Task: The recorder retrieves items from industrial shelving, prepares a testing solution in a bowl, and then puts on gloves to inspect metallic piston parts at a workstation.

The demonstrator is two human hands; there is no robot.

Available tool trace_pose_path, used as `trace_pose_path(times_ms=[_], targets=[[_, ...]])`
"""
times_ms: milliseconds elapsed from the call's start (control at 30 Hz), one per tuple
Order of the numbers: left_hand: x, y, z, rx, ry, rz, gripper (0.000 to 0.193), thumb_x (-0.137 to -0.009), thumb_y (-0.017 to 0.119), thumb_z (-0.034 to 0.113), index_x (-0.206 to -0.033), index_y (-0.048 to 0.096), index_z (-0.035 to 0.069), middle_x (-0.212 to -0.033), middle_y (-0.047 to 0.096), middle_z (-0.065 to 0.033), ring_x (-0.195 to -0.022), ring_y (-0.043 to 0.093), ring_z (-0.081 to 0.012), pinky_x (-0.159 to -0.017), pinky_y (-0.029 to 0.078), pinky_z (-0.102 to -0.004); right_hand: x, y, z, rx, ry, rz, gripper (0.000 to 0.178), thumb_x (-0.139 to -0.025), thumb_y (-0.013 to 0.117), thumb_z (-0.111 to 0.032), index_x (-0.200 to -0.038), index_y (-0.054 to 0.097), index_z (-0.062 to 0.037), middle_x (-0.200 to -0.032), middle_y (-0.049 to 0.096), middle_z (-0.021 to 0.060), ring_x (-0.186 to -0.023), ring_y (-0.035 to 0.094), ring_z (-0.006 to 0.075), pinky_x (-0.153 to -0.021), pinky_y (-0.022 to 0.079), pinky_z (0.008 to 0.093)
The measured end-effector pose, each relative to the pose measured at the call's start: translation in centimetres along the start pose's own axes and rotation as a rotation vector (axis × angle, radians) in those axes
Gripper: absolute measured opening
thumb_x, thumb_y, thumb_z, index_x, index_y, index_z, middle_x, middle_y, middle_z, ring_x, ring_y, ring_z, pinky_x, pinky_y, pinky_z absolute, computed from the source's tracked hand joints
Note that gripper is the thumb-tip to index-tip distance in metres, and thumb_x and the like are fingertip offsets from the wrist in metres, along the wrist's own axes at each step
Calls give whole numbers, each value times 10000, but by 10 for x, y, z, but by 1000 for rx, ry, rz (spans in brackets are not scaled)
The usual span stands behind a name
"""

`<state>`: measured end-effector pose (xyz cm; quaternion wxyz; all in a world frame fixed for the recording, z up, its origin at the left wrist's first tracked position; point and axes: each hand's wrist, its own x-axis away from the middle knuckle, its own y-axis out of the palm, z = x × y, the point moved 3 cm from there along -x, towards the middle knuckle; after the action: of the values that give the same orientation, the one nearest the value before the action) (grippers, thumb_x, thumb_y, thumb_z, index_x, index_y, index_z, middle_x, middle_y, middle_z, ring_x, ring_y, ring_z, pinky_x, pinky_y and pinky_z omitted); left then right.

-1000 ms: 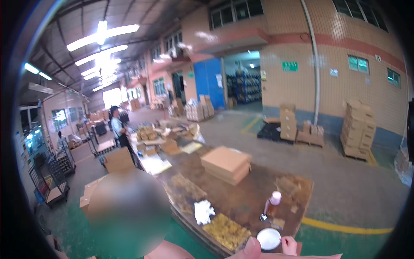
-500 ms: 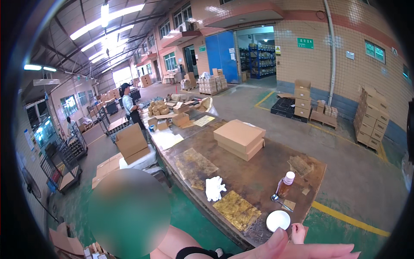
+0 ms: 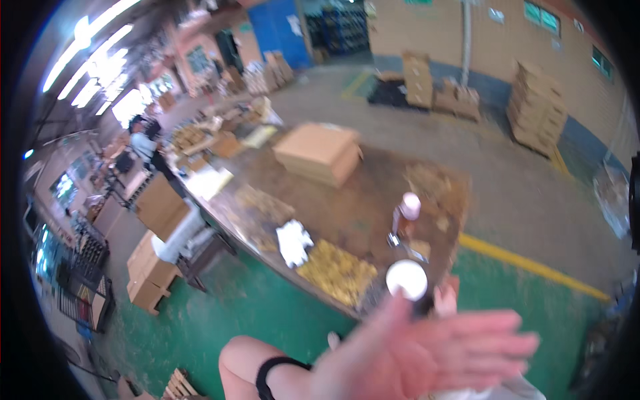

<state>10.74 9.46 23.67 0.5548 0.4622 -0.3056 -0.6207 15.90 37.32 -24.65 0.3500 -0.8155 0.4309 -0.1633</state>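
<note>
My left hand (image 3: 427, 350) is raised in front of me, palm toward me, with thumb up and fingers stretched out to the right. It is open and holds nothing; a black band (image 3: 267, 375) circles that arm. Beyond it, my right hand (image 3: 447, 297) is beside a white bowl (image 3: 407, 280) at the table's near right corner, partly hidden and blurred, so its grip does not show. A spoon (image 3: 408, 247) lies past the bowl. Next to it stands a bottle (image 3: 408, 212) with a pale cap and brownish contents. White gloves (image 3: 293, 243) lie at the table's left edge.
The worn brown table (image 3: 373, 213) carries a closed cardboard box (image 3: 319, 152) and a yellowish stained sheet (image 3: 339, 272). At its far end a person (image 3: 143, 145) stands by piled goods. Left are an open carton (image 3: 161, 205) and a wheeled rack (image 3: 85, 305); stacked cartons (image 3: 537, 110) stand by the wall.
The view has swung, so the table and its things now sit higher and further left in the picture. More of my left palm shows, its fingers spread. The right hand stays beside the bowl.
</note>
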Motion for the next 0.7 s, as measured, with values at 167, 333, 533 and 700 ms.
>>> trace_pose_path(times_ms=[167,333,533,700], targets=[[44,-117,22,-40,352,442,651,-1015,258,480,-1375,405,-43,-1389,464,-235,-1278,463,-387,-1095,344,-482,-15,24,-11,-105,213,-335,660,-924,456,-539,-1243,494,37,-1130,607,297,-1123,556,431,-952,443,465],[112,-262,-3,-151,467,880,530,-976,401,337,-1340,421,-48,-1410,443,-206,-1296,439,-350,-1112,323,-483,-17,47,-25,-169,212,-522,502,-946,486,-366,-1222,459,52,-811,683,175,-741,686,284,-733,523,431],[135,-350,-53,-382,63,1142,478,-940,504,239,-1361,435,25,-1389,485,-122,-1250,486,-271,-1035,367,-436,-20,33,-47,-171,118,-465,251,-881,479,-123,-1068,488,45,-792,678,180,-675,680,285,-675,533,401],[113,-334,-56,-738,-125,1055,559,-936,568,217,-1434,358,76,-1424,442,-81,-1222,493,-221,-1004,362,-388,-1,-49,-142,-288,-36,-582,263,-881,477,-127,-1063,517,60,-776,669,166,-646,667,227,-641,529,371]])
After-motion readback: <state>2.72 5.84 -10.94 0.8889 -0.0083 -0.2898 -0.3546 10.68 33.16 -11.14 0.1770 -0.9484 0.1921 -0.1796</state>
